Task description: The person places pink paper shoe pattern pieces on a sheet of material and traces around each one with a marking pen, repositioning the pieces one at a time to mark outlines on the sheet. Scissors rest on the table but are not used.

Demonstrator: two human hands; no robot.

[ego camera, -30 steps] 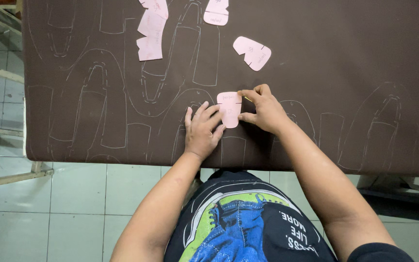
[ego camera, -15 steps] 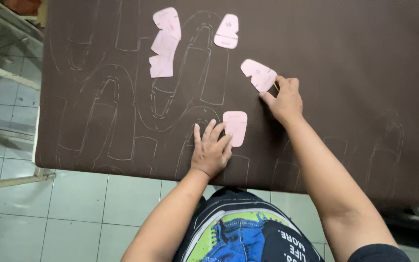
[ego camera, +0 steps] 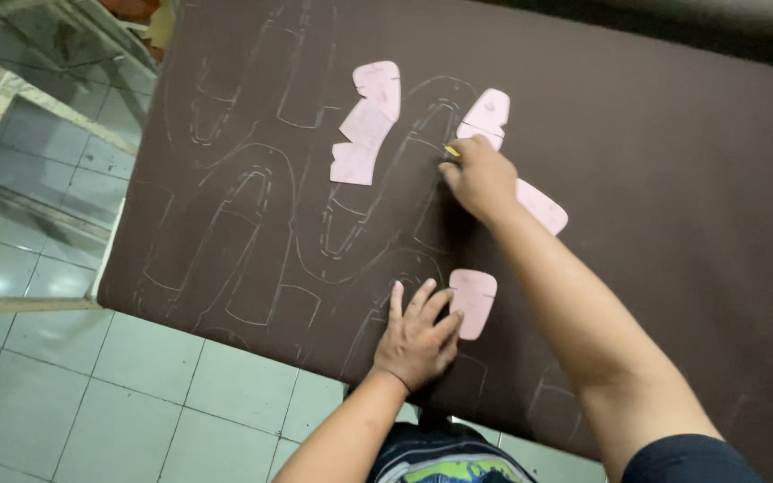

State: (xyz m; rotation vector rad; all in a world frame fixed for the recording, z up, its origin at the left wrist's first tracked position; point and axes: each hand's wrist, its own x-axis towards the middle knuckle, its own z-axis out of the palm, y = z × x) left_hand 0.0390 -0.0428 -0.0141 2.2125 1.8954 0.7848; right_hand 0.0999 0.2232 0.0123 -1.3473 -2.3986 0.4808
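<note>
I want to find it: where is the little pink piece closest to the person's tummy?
In the head view the pink piece lies on the brown sheet near its front edge, right beside the left hand, whose fingertips touch its left side.

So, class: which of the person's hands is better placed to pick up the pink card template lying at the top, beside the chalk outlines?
Right. The right hand lies beside that pink card template; the left hand rests flat near the brown sheet's edge.
</note>
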